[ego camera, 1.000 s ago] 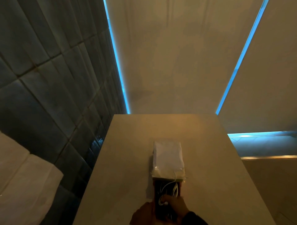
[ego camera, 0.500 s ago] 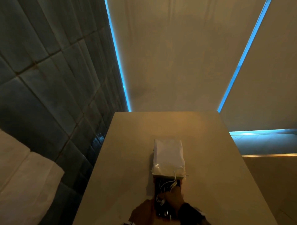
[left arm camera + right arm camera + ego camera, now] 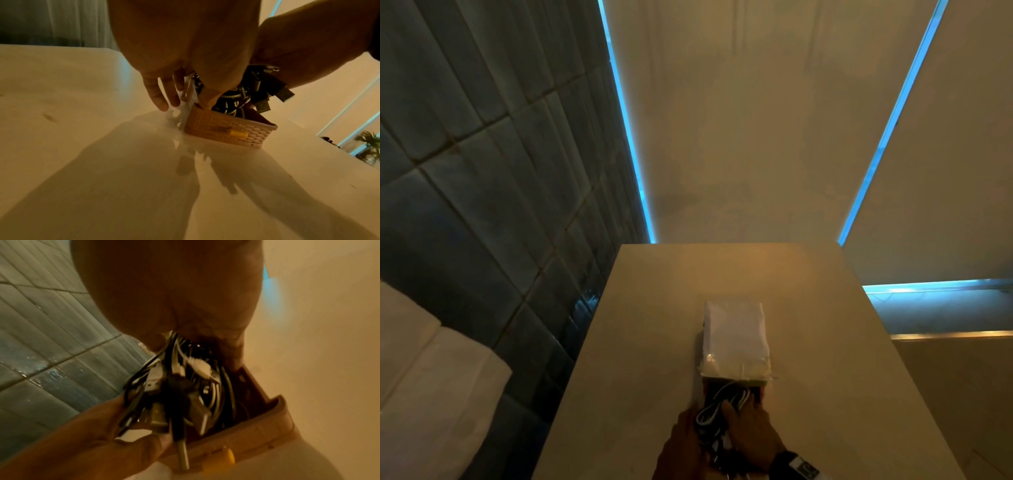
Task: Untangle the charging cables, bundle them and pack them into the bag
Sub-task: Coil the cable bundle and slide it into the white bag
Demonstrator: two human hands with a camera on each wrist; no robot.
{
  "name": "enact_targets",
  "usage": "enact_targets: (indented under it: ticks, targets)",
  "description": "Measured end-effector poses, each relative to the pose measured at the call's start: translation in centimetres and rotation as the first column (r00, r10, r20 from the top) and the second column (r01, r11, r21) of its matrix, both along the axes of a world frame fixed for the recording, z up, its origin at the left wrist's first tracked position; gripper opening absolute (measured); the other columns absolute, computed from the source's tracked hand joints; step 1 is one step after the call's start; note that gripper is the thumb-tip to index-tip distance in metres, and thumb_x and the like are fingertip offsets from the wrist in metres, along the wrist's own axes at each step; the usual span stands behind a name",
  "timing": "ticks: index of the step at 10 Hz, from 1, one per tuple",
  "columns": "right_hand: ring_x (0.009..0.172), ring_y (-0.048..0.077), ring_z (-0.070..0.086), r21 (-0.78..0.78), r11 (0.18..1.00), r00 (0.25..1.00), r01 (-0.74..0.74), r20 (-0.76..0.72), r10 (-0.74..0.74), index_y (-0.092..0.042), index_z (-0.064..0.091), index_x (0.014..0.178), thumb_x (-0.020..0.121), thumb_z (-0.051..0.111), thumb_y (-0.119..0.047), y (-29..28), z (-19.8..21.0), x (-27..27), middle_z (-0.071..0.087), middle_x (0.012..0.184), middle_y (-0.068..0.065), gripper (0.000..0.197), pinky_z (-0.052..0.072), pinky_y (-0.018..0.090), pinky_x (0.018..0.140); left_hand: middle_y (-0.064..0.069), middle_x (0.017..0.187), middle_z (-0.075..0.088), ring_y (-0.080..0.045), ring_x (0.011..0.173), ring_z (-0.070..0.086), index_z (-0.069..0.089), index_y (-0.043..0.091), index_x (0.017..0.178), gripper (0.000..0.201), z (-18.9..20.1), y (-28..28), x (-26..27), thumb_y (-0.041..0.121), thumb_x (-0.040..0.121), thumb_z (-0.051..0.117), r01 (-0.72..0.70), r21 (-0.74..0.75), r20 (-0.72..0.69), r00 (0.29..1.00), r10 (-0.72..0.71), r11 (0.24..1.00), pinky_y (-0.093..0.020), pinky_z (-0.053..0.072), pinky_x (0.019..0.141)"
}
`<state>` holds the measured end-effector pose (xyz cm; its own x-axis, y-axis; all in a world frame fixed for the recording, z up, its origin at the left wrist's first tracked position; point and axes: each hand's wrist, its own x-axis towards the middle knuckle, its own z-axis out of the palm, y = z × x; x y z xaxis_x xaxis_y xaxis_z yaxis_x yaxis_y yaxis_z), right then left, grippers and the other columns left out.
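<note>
Head view shows a narrow worktop (image 3: 661, 342) beside a tiled wall (image 3: 482, 205), with a white bag (image 3: 734, 337) lying flat, its mouth toward the person. Just in front of that mouth sits a small basket (image 3: 230, 128), woven in pattern with a yellow tab on its near wall, heaped with a knot of black and white cables (image 3: 717, 411).

Both hands are at the basket. The left hand (image 3: 170, 65) has its thumb hooked over the basket's near rim and its fingers (image 3: 158, 95) lying straight down the outer side to the worktop, probably to pin the light basket so it won't lift with the cables. The right hand (image 3: 751, 433) is dug into the heap from above, fingers curled round a fistful of cables (image 3: 185, 386); USB plugs dangle loose below the grip.

Judging by the snarl, untangling has hardly begun: nothing is bundled, and I can't tell whether the bag holds anything. Pulling the whole clump clear looks like the step in hand, and a snagged plug could drag the basket along.
</note>
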<state>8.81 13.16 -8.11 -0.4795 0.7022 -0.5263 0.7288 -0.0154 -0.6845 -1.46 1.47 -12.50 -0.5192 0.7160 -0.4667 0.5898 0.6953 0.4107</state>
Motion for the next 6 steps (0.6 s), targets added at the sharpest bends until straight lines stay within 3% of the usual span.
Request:
enact_targets:
  ticks: [1,2,3,4,5,6]
  targets:
    - [0.131,0.034,0.033,0.080,0.992,0.995,-0.095,0.025,0.094,-0.021,0.046,0.128,0.102,0.023,-0.032,0.7,0.0,1.1,0.027,0.148,0.011,0.036,0.029,0.041,0.108,0.005,0.146,0.028,-0.009,0.127,0.040,0.005,0.033,0.149,0.071,0.9,0.7,0.0,0.053,0.091,0.041,-0.134,0.059,0.108,0.986,0.127,0.989,-0.016,0.033,0.095]
    - [0.101,0.021,0.054,0.052,0.983,0.982,-0.178,0.070,0.174,-0.024,0.054,0.094,0.101,0.038,-0.031,1.3,0.4,1.7,0.055,0.112,0.008,0.019,0.044,0.026,0.083,0.001,0.141,0.039,-0.015,0.128,0.041,0.029,0.035,0.143,0.069,2.8,1.8,0.6,0.072,0.087,0.019,-0.320,0.096,0.237,0.927,0.290,0.943,-0.023,0.026,0.106]
    - [0.074,0.010,0.055,0.069,0.989,0.990,-0.133,0.063,0.128,-0.012,0.060,0.099,0.093,0.055,-0.028,2.5,-0.5,1.8,0.054,0.076,-0.009,0.017,0.038,0.012,0.056,-0.001,0.135,0.046,-0.019,0.121,0.047,0.041,0.034,0.135,0.039,2.8,2.2,0.5,0.044,0.099,0.033,-0.339,0.133,0.298,0.910,0.289,0.931,-0.023,0.033,0.100]
    - [0.065,0.010,0.052,0.087,0.992,0.993,-0.088,0.086,0.081,-0.008,0.067,0.095,0.089,0.061,-0.026,3.3,-0.3,1.3,0.047,0.064,-0.015,0.020,0.040,0.018,0.064,0.003,0.119,0.055,-0.004,0.102,0.059,0.048,0.024,0.121,0.046,2.5,1.8,0.2,0.053,0.086,0.050,-0.277,0.160,0.426,0.885,0.187,0.947,-0.024,0.047,0.093]
    - [0.074,0.019,0.064,0.075,0.995,0.991,-0.072,0.120,0.063,-0.024,0.053,0.061,0.089,0.058,-0.022,3.9,0.2,0.7,0.057,0.069,-0.004,0.029,0.042,0.019,0.062,0.006,0.102,0.056,0.001,0.086,0.060,0.056,0.015,0.106,0.053,3.1,1.1,-0.5,0.057,0.075,0.064,-0.094,0.259,0.333,0.943,0.002,0.961,-0.016,0.049,0.080]
    - [0.077,0.023,0.069,0.079,0.996,0.988,-0.035,0.152,0.022,-0.019,0.053,0.063,0.089,0.050,-0.010,4.5,0.2,0.1,0.070,0.090,0.010,0.027,0.043,0.016,0.054,0.000,0.100,0.063,-0.003,0.079,0.062,0.067,0.018,0.097,0.017,3.8,1.5,-2.0,0.029,0.090,0.056,-0.125,0.231,0.362,0.932,0.035,0.965,-0.015,0.050,0.067]
